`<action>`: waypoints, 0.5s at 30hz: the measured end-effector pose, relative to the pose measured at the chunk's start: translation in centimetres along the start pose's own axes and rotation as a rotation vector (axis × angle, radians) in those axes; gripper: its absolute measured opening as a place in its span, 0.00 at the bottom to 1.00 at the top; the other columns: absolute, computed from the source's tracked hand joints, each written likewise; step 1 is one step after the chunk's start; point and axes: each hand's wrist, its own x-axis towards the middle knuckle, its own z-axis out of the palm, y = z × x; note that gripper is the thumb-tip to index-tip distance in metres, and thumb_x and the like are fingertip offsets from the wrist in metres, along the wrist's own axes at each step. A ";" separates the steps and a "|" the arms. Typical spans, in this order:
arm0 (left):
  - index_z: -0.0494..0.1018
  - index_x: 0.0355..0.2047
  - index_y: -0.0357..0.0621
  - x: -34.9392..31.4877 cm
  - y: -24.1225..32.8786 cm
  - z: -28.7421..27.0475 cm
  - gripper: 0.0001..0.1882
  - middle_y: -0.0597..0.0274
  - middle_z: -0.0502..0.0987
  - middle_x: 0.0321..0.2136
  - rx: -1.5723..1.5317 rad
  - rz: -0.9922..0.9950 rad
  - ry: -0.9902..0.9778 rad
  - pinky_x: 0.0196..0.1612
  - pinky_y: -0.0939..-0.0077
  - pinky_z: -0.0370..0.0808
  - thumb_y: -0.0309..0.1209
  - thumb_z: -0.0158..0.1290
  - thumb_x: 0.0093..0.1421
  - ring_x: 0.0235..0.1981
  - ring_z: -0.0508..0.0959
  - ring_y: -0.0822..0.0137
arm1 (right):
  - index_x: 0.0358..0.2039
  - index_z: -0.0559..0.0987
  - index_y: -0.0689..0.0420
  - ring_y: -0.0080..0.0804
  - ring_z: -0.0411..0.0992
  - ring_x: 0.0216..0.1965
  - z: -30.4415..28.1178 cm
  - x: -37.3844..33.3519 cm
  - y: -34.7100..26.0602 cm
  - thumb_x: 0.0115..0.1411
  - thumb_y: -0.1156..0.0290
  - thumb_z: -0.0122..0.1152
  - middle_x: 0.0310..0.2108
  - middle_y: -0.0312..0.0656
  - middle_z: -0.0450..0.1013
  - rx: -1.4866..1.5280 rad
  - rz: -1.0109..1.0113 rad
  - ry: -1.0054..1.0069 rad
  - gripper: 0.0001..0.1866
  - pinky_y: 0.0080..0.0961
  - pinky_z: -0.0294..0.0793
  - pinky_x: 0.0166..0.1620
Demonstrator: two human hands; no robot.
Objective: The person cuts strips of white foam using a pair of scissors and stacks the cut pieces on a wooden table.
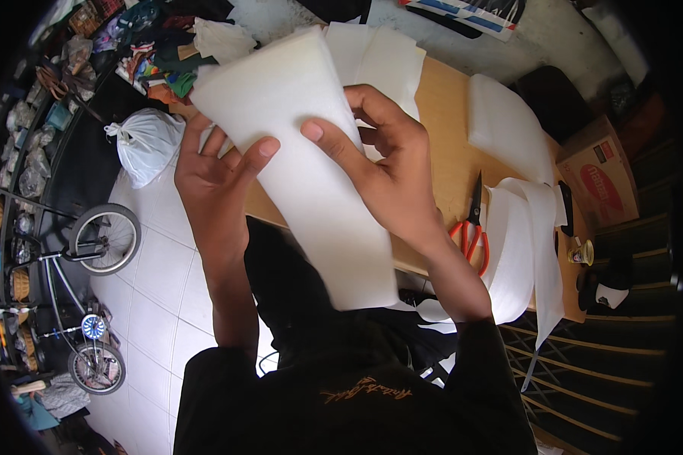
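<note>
Between my two hands I hold a long stack of white foam sheet [300, 174], tilted with its far end up and to the left. My left hand [216, 167] grips its left edge, thumb on the upper face and fingers behind. From the other side, my right hand [391, 152] presses its thumb on the face while its fingers curl behind the right edge. Scissors [473, 224] with red handles lie on the wooden table [449, 144], right of my right hand. Close by them rests a roll of white foam [511, 246], its loose strip hanging over the table edge.
More white foam sheets [391, 61] lie at the table's far side, and a thick foam stack [508, 125] sits at its right. A cardboard box [599, 174] stands beyond. At left are a tied white plastic bag [148, 144], a small bicycle [95, 303] and crowded shelves [23, 212].
</note>
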 end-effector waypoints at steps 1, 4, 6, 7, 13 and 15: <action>0.67 0.50 0.32 0.3 0.4 0.8 0.26 0.50 0.79 0.39 0.009 -0.017 -0.067 0.46 0.77 0.77 0.23 0.64 0.53 0.44 0.79 0.66 | 0.43 0.73 0.66 0.29 0.72 0.31 -0.4 0.3 -0.4 0.62 0.66 0.62 0.30 0.46 0.74 0.131 0.047 -0.049 0.17 0.28 0.73 0.35; 0.71 0.46 0.32 1.5 2.5 3.5 0.18 0.55 0.79 0.38 0.069 -0.010 -0.245 0.42 0.80 0.74 0.28 0.60 0.59 0.40 0.78 0.72 | 0.52 0.62 0.67 0.34 0.71 0.41 -0.2 0.7 -1.6 0.67 0.64 0.54 0.39 0.51 0.71 0.200 -0.100 0.111 0.22 0.30 0.71 0.43; 0.73 0.44 0.32 2.9 3.4 5.5 0.15 0.58 0.79 0.36 0.157 0.072 -0.332 0.39 0.82 0.73 0.31 0.57 0.62 0.36 0.77 0.75 | 0.55 0.55 0.65 0.40 0.66 0.52 -0.9 0.2 -1.4 0.70 0.59 0.46 0.48 0.57 0.66 0.111 -0.089 0.113 0.24 0.35 0.65 0.52; 0.72 0.44 0.33 3.8 3.8 5.7 0.16 0.60 0.79 0.33 0.202 0.018 -0.459 0.36 0.82 0.73 0.32 0.57 0.61 0.32 0.76 0.78 | 0.56 0.55 0.65 0.41 0.65 0.54 -1.3 -0.5 -1.4 0.70 0.58 0.45 0.49 0.58 0.65 0.100 -0.047 0.133 0.25 0.36 0.64 0.53; 0.73 0.39 0.34 7.3 -1.4 6.0 0.17 0.63 0.77 0.29 0.598 -0.272 -1.167 0.35 0.80 0.71 0.35 0.59 0.58 0.31 0.75 0.78 | 0.34 0.77 0.66 0.48 0.77 0.35 -9.1 -11.3 -0.3 0.67 0.59 0.51 0.32 0.55 0.76 -0.419 0.576 0.223 0.19 0.36 0.73 0.39; 0.73 0.37 0.33 6.1 -4.3 6.2 0.17 0.62 0.77 0.29 0.640 -0.344 -1.329 0.38 0.78 0.70 0.36 0.60 0.57 0.32 0.74 0.76 | 0.36 0.79 0.64 0.37 0.77 0.26 -11.0 -15.8 0.8 0.63 0.67 0.56 0.32 0.49 0.78 -0.739 0.528 0.364 0.12 0.30 0.73 0.32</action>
